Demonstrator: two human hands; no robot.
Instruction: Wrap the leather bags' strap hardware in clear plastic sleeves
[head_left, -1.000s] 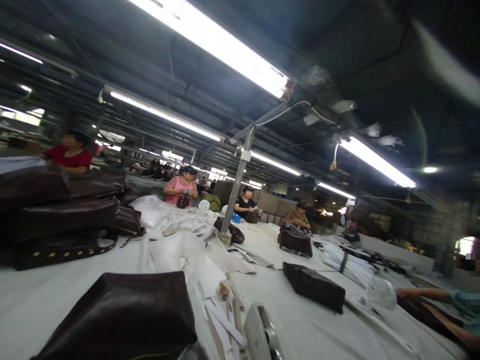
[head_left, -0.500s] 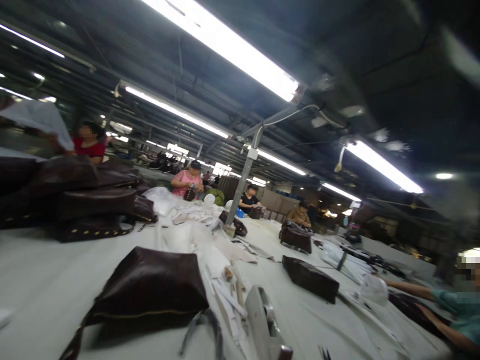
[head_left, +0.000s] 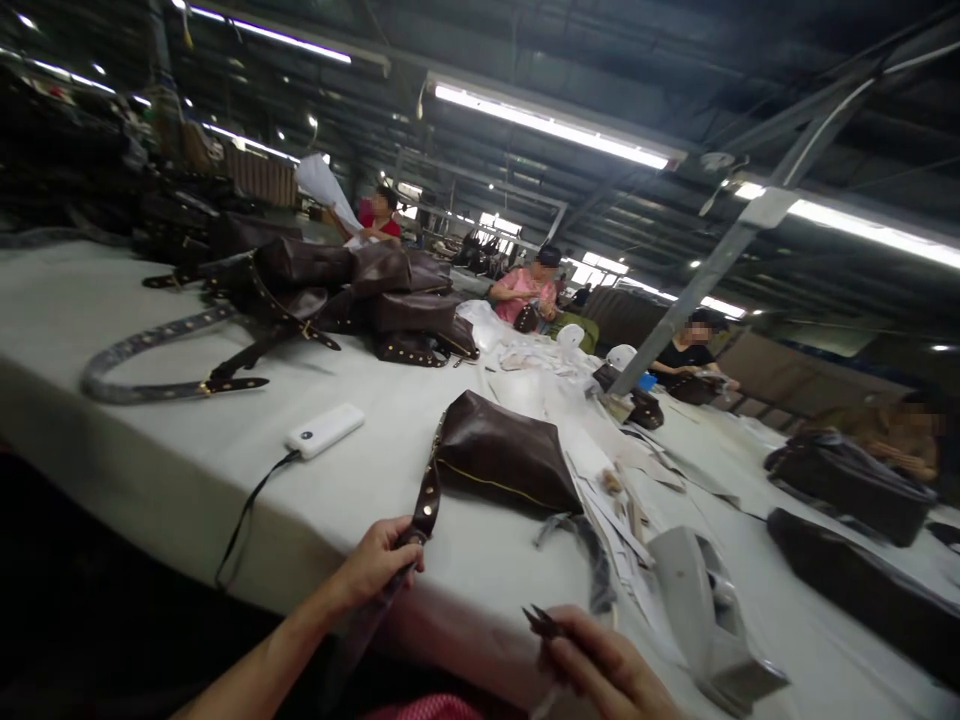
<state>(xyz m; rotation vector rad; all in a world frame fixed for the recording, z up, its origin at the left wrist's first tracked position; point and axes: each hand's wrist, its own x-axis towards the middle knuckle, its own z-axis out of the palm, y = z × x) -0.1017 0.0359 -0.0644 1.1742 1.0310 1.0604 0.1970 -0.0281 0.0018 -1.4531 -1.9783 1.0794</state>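
Observation:
My left hand (head_left: pixel 384 562) is closed round a dark brown studded strap (head_left: pixel 427 500) at the table's front edge. The strap runs up to the side of a dark brown leather bag (head_left: pixel 510 450), which lies on the table with a yellowish zip line along its lower edge. Below my hand the strap's lower part hangs off the edge, wrapped in something filmy. Lower right, my right hand (head_left: pixel 604 665) grips small thread snips (head_left: pixel 541 622), their dark pointed tips slightly apart and aimed up left. The snips' handles are hidden by my fingers.
A grey tape dispenser (head_left: pixel 697 610) stands right of the bag, beside paper scraps (head_left: pixel 615 520). Left lie a white power bank (head_left: pixel 326 430) with a black cord and a wrapped strap (head_left: pixel 135 350). Brown bags (head_left: pixel 360 280) are piled behind. A slanting post (head_left: pixel 690 300) and several co-workers are beyond.
My view has swung left and downward. Both my hands have come into view, the left on the strap and the right with the snips, whose tips showed at the bottom edge before.

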